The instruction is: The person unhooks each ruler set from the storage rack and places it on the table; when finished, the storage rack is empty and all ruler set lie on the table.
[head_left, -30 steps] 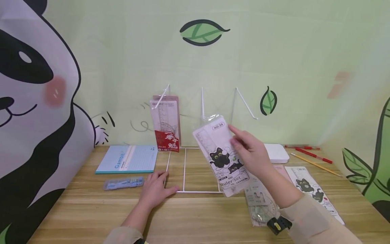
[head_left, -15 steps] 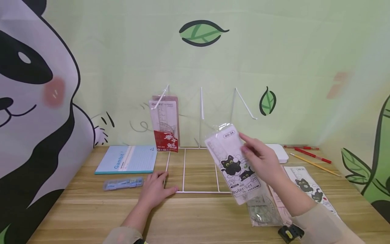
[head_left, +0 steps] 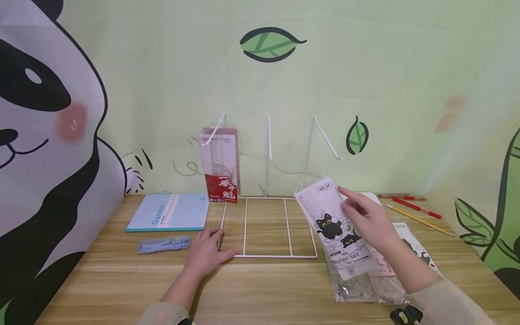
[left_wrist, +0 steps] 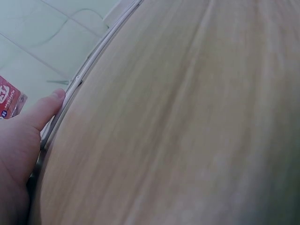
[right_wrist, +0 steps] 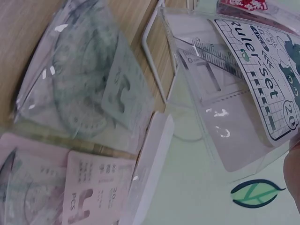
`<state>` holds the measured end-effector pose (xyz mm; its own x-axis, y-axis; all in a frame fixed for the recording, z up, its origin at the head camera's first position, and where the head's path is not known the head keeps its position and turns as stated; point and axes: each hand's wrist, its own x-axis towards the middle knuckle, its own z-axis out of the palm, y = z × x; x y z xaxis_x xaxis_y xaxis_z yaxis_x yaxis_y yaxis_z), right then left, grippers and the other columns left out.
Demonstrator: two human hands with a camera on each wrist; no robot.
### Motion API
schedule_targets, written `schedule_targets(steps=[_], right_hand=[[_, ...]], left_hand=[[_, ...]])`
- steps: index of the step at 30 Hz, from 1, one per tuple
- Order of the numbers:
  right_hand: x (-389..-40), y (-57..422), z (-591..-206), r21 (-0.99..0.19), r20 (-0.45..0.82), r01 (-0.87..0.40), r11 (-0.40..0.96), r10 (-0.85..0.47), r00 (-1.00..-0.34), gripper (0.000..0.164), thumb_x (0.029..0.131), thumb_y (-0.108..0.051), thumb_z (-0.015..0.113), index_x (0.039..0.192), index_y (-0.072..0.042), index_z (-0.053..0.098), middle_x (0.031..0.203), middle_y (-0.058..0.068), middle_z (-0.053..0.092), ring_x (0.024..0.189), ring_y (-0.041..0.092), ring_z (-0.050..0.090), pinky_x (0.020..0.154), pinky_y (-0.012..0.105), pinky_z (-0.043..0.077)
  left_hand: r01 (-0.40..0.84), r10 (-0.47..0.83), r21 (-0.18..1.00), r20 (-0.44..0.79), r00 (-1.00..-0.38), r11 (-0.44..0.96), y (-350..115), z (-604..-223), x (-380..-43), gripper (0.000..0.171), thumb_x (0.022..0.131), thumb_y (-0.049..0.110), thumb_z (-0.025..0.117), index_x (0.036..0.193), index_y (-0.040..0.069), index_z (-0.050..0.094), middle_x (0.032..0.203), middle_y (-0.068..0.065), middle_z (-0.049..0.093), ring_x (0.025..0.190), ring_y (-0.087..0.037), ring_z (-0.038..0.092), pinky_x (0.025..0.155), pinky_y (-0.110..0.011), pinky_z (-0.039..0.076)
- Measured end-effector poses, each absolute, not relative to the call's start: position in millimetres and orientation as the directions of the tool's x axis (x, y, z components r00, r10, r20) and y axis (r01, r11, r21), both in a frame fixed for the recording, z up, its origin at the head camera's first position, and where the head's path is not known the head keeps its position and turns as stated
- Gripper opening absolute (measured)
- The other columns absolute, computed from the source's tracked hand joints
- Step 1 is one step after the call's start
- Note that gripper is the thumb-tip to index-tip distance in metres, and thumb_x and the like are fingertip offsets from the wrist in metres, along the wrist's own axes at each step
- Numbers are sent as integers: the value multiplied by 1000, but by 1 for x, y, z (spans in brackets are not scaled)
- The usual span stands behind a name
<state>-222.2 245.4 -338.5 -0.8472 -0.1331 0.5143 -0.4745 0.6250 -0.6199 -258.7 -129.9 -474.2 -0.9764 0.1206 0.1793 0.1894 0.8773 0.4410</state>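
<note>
My right hand [head_left: 367, 221] pinches the right edge of a ruler set packet [head_left: 337, 230] with black cats on its card. The packet tilts above the table, right of a white wire display rack [head_left: 276, 257]. Clear rulers show through its plastic in the right wrist view. My left hand [head_left: 209, 248] rests on the rack's front left base, thumb stretched along the front bar. On the rack's left hook hangs a red-and-white ruler packet [head_left: 219, 162], another behind it. The middle hook [head_left: 269, 140] and right hook [head_left: 328, 139] carry nothing.
A green-tinted ruler packet [right_wrist: 89, 89], a pink one [right_wrist: 98, 187] and another cat packet [head_left: 420, 253] lie at right. Behind them are a white box [head_left: 371, 197], red pens [head_left: 416, 206] and a yellow pencil [head_left: 420, 220]. A blue notebook [head_left: 168, 212] and a small blue case [head_left: 164, 244] lie left.
My right hand has carried the ruler set packet right and downward, away from the middle hook to over the packets on the table. My left hand has stayed on the rack base.
</note>
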Motion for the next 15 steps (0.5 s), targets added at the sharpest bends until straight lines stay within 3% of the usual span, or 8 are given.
schedule_targets(steps=[15], right_hand=[[-227, 296, -347, -622, 442, -352, 700, -57, -895, 40, 95, -23, 55, 133, -12, 54, 92, 8, 60, 72, 10, 54, 57, 24, 49]], left_hand=[[193, 120, 443, 186, -975, 875, -130, -475, -258, 80, 75, 58, 69, 131, 2, 53, 131, -15, 48, 118, -36, 41, 97, -53, 34]])
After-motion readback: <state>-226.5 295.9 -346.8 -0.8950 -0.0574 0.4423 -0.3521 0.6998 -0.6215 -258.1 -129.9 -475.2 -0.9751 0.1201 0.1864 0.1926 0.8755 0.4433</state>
